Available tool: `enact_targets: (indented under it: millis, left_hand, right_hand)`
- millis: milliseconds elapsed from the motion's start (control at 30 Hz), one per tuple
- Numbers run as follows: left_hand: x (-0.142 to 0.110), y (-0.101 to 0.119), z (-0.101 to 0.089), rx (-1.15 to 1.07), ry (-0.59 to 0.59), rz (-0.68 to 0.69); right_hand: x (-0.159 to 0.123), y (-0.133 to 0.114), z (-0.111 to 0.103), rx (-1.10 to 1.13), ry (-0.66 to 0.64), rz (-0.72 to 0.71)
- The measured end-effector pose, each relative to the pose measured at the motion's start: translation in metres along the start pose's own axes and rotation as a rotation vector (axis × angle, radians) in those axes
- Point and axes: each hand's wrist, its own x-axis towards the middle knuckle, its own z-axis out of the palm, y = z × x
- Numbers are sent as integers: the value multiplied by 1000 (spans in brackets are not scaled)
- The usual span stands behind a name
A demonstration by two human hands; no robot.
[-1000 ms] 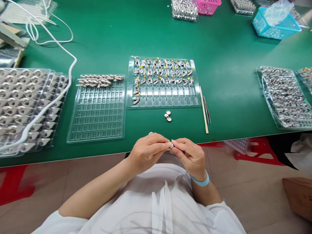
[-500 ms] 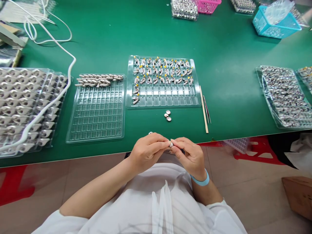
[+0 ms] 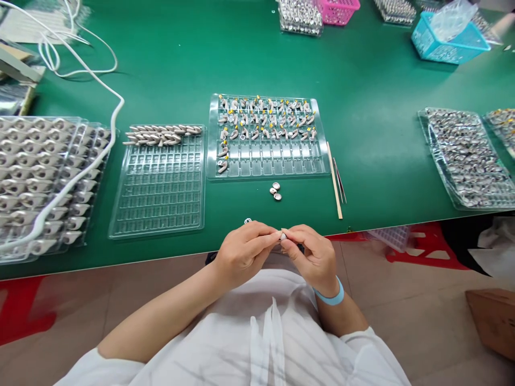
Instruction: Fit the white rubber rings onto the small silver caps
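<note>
Just over the front edge of the green table, my left hand (image 3: 246, 251) and my right hand (image 3: 313, 257) meet fingertip to fingertip. Both pinch one small silvery metal part (image 3: 283, 236), mostly covered by the fingers. Beyond my left knuckles lies a small ring-like metal piece (image 3: 247, 220), partly hidden. Several small round metal pieces (image 3: 276, 191) lie in a cluster on the table ahead. Behind them is a clear plastic tray (image 3: 277, 170), its back rows holding curved metal parts with yellow bits, plus a couple at the left of the front rows.
Left of that tray is another clear tray (image 3: 156, 209) with grey metal parts along its back. Stacked trays of metal parts (image 3: 40, 171) stand far left under a white cable (image 3: 80, 177). A wooden stick (image 3: 335, 182) and tweezers (image 3: 340, 182) lie right; a blue basket (image 3: 448, 45) sits at the back.
My view has shifted slightly. Both hands keep their pinch on the small metal part, which seems turned a little; a bit more of the ring-like piece shows beyond my left hand.
</note>
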Motion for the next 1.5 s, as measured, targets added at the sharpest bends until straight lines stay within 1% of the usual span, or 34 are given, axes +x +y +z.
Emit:
enact_targets:
  millis: [133, 233, 400, 533, 633, 900, 967, 1067, 1167, 1300, 1400, 1500]
  left_hand:
    - [1, 0, 2, 28, 16, -4]
    - [1, -1, 3, 10, 10, 3]
    - [0, -1, 5, -3, 31, -17]
    - [0, 1, 6, -15, 43, -36]
    - [0, 2, 6, -19, 55, -37]
    - [-1, 5, 9, -2, 79, -81]
    - [-2, 5, 9, -6, 80, -98]
    - [-2, 5, 9, -9, 50, -116]
    - [-1, 4, 7, -32, 43, -85]
    - [-2, 2, 7, -58, 77, -46]
    - [-3, 1, 7, -46, 90, -44]
    - [-3, 1, 6, -31, 86, -47]
  right_hand:
    - [-1, 2, 3, -66, 46, -92]
    - [-1, 3, 4, -94, 43, -122]
    - [0, 3, 4, -109, 33, -125]
    - [1, 2, 4, -84, -2, -94]
    - [2, 1, 5, -80, -2, -84]
    - [1, 2, 6, -111, 42, -110]
    - [2, 2, 5, -136, 33, -124]
    - [5, 0, 3, -188, -2, -149]
    - [7, -1, 3, -202, -25, -169]
    - [7, -4, 4, -166, -17, -137]
    - [8, -5, 5, -128, -14, -86]
    - [9, -6, 4, -86, -37, -24]
